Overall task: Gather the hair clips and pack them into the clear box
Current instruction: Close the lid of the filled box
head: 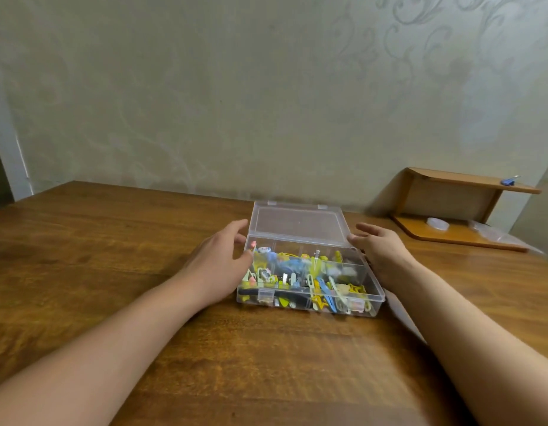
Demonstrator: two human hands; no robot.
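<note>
The clear box point(377, 298) stands on the wooden table point(112, 241), a little right of centre. Its lid point(298, 222) is swung back and lies open behind it. Several hair clips point(297, 272) in yellow, blue, green and white fill its compartments. My left hand point(218, 262) is at the box's left wall, fingers relaxed, fingertips near the lid's left edge. My right hand point(380, 247) is at the right side, with straight fingers close to the lid's right corner. Neither hand grips anything.
A small wooden shelf point(469, 182) stands at the back right against the wall, with a blue clip point(509, 180) on top and clear plastic pieces point(438, 223) on its base. The wall runs close behind the box.
</note>
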